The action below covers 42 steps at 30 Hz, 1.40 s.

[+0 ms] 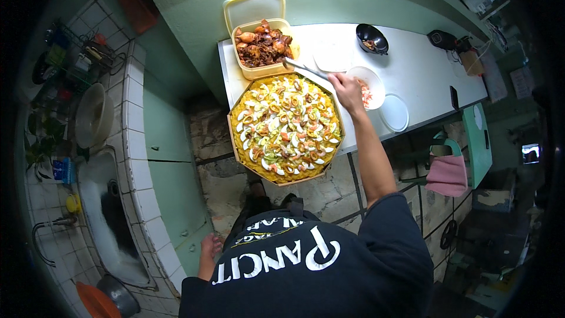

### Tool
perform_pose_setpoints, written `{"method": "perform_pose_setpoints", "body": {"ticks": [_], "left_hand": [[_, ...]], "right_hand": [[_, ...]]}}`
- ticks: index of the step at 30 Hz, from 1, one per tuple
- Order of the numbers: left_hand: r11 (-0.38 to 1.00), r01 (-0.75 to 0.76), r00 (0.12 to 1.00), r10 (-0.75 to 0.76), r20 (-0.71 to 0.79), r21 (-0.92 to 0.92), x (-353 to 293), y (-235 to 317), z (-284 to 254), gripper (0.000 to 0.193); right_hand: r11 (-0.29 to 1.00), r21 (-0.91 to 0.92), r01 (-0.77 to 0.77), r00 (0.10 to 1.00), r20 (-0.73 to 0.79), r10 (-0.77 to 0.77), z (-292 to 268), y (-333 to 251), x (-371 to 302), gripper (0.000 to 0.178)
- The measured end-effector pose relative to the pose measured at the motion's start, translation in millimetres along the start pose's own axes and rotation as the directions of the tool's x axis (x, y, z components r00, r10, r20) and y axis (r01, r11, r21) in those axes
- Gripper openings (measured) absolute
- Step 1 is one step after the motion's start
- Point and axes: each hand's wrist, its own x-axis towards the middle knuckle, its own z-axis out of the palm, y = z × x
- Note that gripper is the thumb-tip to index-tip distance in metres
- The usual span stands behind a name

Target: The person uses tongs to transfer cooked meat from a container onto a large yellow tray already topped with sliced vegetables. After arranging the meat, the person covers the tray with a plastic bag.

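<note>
My right hand [348,89] is closed around the handle of a long metal utensil [306,69]. Its far end reaches the near right corner of a yellow tub [253,73], which holds what look like squid in dark sauce [262,44]. Below that tip, an octagonal tray [233,141] juts over the near edge of the table. Yellow noodles [241,109] fill it, topped with egg slices, brown rings, pink pieces and shredded greens. My left hand [210,246] hangs low by my side near the green cabinet, fingers loosely curled and apart, holding nothing.
On the white table [421,68] stand a white bowl [376,82] of pink pieces, a pale round lid [394,113] and a black bowl [372,38]. The tub's lid [255,9] stands up behind it. A tiled sink counter [138,176] runs along my left.
</note>
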Motion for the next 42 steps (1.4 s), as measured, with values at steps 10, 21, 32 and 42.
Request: {"method": "perform_pose_setpoints", "body": {"ticks": [10, 21, 32, 42], "left_hand": [[0.988, -0.038, 0.999, 0.037, -0.014, -0.15, 0.9, 22.5, 24.6, 0.033], [0.992, -0.066, 0.998, 0.067, -0.013, 0.103, -9.7, -3.8, 15.4, 0.026], [0.941, -0.334, 0.942, 0.332, 0.05, 0.045, 67.1, -11.7, -28.7, 0.039], [0.967, -0.242, 0.97, 0.24, 0.028, 0.08, 87.3, 21.0, -67.1, 0.038]], "right_hand": [[0.975, 0.005, -0.223, 0.925, 0.315, 0.21, 6.8, 6.5, -127.0, 0.03], [0.999, -0.037, -0.033, 0.946, 0.32, 0.043, 11.7, -14.8, -95.7, 0.024], [0.912, -0.372, 0.172, 0.956, 0.286, -0.064, 145.0, -74.8, 81.9, 0.028], [0.937, -0.342, 0.066, 0.958, 0.285, 0.037, 141.8, -77.3, 91.7, 0.029]]}}
